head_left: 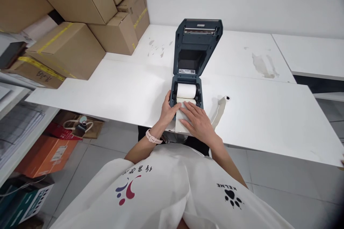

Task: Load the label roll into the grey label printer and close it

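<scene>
A dark label printer stands on the white table with its lid raised. Inside it sits a white label roll, and its paper strip runs out over the printer's front. My left hand grips the printer's left side, fingers along the case and thumb on the strip's edge. Stretched out flat, the fingers of my right hand lie on the strip and press it down near the front. Part of the strip and the printer's front is hidden under my hands.
Right of the printer lies a small roll core with a trailing paper strip. Cardboard boxes are stacked at the left on the white table. A shelf and an orange box stand below left. A wall rises behind.
</scene>
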`<state>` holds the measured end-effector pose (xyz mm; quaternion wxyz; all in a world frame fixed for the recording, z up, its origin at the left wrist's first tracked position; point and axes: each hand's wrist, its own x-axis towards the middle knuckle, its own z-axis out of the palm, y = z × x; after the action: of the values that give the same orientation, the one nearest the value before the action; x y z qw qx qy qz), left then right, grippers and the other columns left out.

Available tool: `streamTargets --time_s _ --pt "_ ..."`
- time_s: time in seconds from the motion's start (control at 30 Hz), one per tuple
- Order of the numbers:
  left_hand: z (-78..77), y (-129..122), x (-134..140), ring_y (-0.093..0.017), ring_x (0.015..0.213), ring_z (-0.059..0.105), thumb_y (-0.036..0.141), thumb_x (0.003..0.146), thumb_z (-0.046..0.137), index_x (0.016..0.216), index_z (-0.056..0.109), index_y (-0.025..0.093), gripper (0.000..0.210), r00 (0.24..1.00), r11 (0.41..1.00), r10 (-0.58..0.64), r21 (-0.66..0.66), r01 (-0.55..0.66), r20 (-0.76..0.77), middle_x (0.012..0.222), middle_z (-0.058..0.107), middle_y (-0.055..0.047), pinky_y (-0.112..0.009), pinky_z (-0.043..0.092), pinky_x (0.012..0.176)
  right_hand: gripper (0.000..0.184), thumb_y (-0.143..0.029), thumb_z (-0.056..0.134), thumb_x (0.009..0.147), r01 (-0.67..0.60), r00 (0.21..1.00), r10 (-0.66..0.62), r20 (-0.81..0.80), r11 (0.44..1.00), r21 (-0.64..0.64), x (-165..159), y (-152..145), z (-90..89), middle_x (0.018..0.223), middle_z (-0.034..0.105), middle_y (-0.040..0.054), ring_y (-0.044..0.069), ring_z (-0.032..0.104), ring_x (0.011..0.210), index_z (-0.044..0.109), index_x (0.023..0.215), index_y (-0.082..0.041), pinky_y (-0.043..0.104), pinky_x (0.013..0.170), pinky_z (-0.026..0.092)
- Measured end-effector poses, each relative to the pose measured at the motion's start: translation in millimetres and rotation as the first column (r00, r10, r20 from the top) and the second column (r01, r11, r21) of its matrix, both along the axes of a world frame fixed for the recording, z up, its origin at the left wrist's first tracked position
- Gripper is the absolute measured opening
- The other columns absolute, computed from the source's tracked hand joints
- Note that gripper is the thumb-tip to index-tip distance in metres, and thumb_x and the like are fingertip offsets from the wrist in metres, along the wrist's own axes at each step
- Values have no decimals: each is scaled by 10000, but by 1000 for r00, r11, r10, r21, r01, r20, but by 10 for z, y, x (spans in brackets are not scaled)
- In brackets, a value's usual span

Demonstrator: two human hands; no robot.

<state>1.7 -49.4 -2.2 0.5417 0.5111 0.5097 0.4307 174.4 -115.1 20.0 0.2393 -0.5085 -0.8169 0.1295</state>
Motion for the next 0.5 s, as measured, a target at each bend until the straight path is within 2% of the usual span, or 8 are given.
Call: streamTargets --time_s 0.1,0.17,0.23,0.3,0.33,0.4,0.47,0.5 --pt "-34 -184 -33 -323 1563 443 531 918 697 1688 188 326 945 999 997 -25 -72 27 29 1746 363 -69 -459 457 1244 422 -500 504 1064 -29 978 19 -206 999 -45 218 174 158 1506 661 87 332 585 1438 681 1396 -308 592 1169 509" --pt "-24 -303 -61 -337 1540 476 576 908 704 1695 141 363 991 998 992 -52 -116 56 36 1745 366 -62 -475 489 1217 476 -575 494 1055 88 932 -81 -354 996 2 372 488 341 1509 654 70 316 569 1450 641 1436 -330 583 1216 466" --pt "11 -395 -90 -342 1547 468 596 882 733 1697 107 391 1048 996 987 -77 -136 81 41 1773 303 -46 -471 497 1213 645 -699 454 1029 251 856 -199 -477 967 46 499 968 567 1632 525 42 300 413 1573 497 1558 -332 562 1291 369" --pt "49 -454 -119 -347 1558 452 611 848 769 1698 88 413 1107 994 982 -98 -158 104 43 1802 211 -29 -464 506 1209 792 -810 363 999 308 762 -242 -601 951 7 576 1522 800 1738 353 -22 244 220 1659 317 1639 -347 495 1349 263" --pt "61 -472 -135 -349 1566 441 617 833 782 1697 91 421 1123 993 980 -106 -166 112 41 1809 184 -20 -462 506 1210 817 -831 321 995 281 713 -245 -657 958 -52 592 1779 906 1760 302 -40 206 178 1668 274 1647 -341 445 1358 244" --pt "61 -483 -176 -355 1587 405 613 808 808 1695 123 423 1136 992 978 -119 -167 124 37 1806 196 -12 -459 481 1232 840 -820 135 1015 123 642 -215 -736 976 -178 586 2156 1063 1719 381 -21 181 277 1628 295 1635 -277 415 1326 316" --pt "39 -465 -234 -354 1623 334 615 800 810 1693 168 409 1119 993 980 -110 -161 115 40 1797 230 -12 -457 429 1271 915 -837 25 985 40 622 -190 -760 976 -212 549 2265 1115 1588 545 -4 186 405 1548 381 1589 -249 413 1285 383" --pt "27 -446 -272 -348 1639 296 628 814 788 1693 184 395 1092 994 981 -95 -164 102 47 1795 238 -17 -457 401 1288 954 -868 8 955 51 636 -183 -750 979 -196 529 2211 1094 1519 602 -2 201 441 1519 422 1565 -263 420 1271 400"
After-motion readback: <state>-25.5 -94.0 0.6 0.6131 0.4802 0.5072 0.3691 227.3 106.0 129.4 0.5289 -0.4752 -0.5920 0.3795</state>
